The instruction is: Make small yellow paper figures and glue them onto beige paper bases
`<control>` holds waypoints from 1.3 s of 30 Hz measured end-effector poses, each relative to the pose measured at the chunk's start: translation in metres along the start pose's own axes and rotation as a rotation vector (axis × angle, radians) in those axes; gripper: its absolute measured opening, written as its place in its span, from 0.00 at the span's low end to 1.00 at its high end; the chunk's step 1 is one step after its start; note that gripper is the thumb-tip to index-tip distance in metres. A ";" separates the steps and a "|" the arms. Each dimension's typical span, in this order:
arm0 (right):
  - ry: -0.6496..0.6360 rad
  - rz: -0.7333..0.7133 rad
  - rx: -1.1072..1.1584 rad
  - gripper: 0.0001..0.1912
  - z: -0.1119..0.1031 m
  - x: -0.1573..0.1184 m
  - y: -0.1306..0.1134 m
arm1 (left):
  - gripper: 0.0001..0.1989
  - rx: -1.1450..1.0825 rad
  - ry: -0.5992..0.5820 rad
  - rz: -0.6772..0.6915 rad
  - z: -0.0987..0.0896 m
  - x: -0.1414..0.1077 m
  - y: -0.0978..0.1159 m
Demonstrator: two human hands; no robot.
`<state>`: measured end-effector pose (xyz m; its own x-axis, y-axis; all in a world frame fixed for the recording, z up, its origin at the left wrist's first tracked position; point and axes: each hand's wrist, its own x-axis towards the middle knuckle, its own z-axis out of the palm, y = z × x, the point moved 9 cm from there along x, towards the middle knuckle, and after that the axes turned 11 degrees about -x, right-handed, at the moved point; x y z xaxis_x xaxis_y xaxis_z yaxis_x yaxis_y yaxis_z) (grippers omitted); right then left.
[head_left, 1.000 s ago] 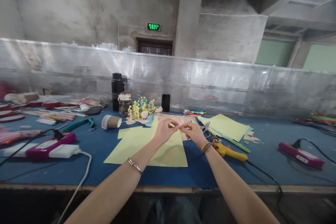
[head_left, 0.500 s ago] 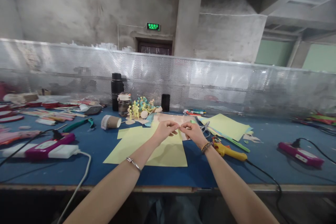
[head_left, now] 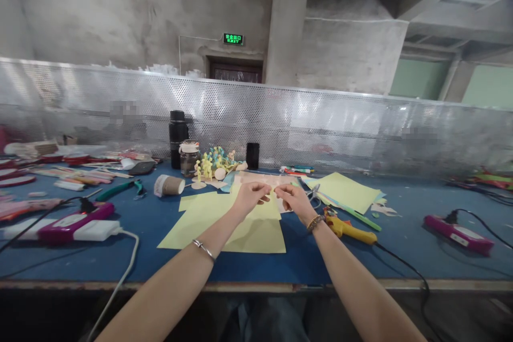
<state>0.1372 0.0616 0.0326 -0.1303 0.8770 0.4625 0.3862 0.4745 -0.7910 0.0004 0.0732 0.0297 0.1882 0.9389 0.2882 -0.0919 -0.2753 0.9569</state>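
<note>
My left hand (head_left: pixel 251 197) and my right hand (head_left: pixel 294 201) are raised over yellow paper sheets (head_left: pixel 224 230), fingertips facing each other with a narrow gap between. Thumb and forefinger of each are pinched together. Whatever they hold is too small to make out. Under and behind the hands, a pale pink sheet (head_left: pixel 252 177) lies on the table. Just right of my right hand are scissors (head_left: pixel 315 192), and beside that wrist rests a yellow glue gun (head_left: pixel 352 231) with a black cable.
Small yellow and blue paper figures (head_left: pixel 216 163) stand behind the sheets, near a glass jar (head_left: pixel 189 159), a black flask (head_left: pixel 178 139) and a tipped paper cup (head_left: pixel 170 186). More yellow paper (head_left: pixel 348 192) lies right. Purple power strips (head_left: pixel 459 236) sit at both sides; green pliers (head_left: pixel 118 191) lie left.
My two hands have drawn slightly apart, opening a small gap between fingertips that met before. Their pinched shape stays the same, and the table things have not moved.
</note>
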 end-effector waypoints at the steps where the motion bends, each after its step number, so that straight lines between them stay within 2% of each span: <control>1: -0.003 -0.001 -0.002 0.18 0.000 0.000 0.000 | 0.15 0.000 -0.002 -0.001 0.000 0.000 0.000; 13: 0.015 0.043 -0.058 0.15 -0.001 -0.001 0.003 | 0.18 -0.028 -0.054 -0.014 0.005 -0.001 0.001; 19: 0.018 0.047 -0.048 0.15 -0.001 -0.001 0.006 | 0.15 0.002 -0.015 0.010 0.003 -0.002 0.004; 25: 0.005 0.062 -0.005 0.17 0.000 0.002 0.012 | 0.15 -0.072 0.024 -0.014 -0.002 0.000 0.000; 39: -0.006 0.035 0.018 0.17 0.004 0.002 0.011 | 0.13 -0.093 0.029 -0.029 0.000 -0.002 0.000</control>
<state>0.1377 0.0692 0.0235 -0.1226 0.8934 0.4323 0.3738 0.4450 -0.8138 0.0000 0.0714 0.0291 0.1643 0.9522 0.2577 -0.1773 -0.2285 0.9573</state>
